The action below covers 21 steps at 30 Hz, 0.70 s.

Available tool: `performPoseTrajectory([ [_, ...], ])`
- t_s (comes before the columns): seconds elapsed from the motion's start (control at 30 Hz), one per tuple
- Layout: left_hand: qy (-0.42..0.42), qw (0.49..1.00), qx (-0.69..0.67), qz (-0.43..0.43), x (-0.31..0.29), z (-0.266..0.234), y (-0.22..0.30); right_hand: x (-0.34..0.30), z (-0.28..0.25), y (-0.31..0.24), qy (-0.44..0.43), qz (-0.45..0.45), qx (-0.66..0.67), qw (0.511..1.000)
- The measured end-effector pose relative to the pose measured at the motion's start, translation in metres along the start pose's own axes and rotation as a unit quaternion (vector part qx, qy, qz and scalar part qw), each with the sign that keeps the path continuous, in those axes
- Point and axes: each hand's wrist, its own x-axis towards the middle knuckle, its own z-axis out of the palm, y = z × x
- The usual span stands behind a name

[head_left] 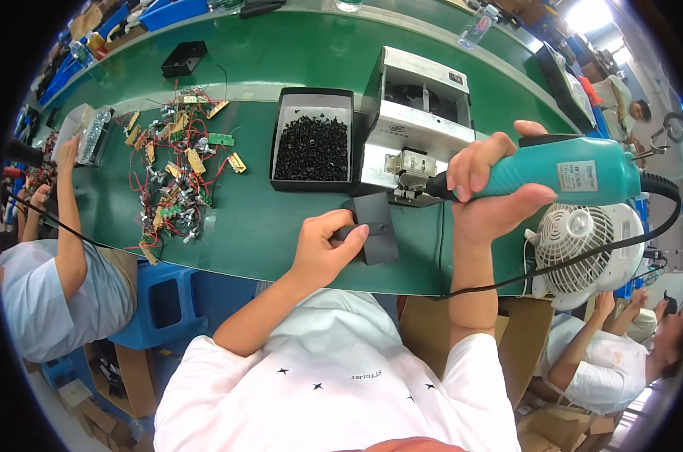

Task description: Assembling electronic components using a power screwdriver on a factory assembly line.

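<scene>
My right hand [492, 177] is wrapped round a teal electric screwdriver [575, 169], its black nose pointing left at the front of a metal screw feeder [413, 135]. Whether the bit touches the feeder cannot be made out. My left hand [328, 245] grips a small black plastic part [375, 228] between thumb and fingers, close to the table's front edge. A dark round spot shows on the part's face beside my thumb. Behind my left hand stands a black box [311, 181] with a heap of small black screws [311, 147].
A pile of circuit boards with red wires [183, 151] lies on the green table [243, 211] to the left. A white fan [583, 248] stands at the right, with the screwdriver's cable [552, 267] passing before it. Co-workers sit at both sides. A black tray [183, 59] lies farther back.
</scene>
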Motion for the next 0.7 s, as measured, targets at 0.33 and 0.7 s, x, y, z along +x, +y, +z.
performPoseTrajectory([
  [0.33, -0.002, 0.999, -0.011, 0.04, 0.001, 0.0, -0.003, -0.003, 0.007, 0.017, -0.015, 0.034, -0.054, 0.998],
  [0.7, -0.001, 1.0, 0.008, 0.026, 0.001, -0.001, 0.0, -0.009, 0.012, -0.012, -0.062, 0.152, 0.031, 0.986],
])
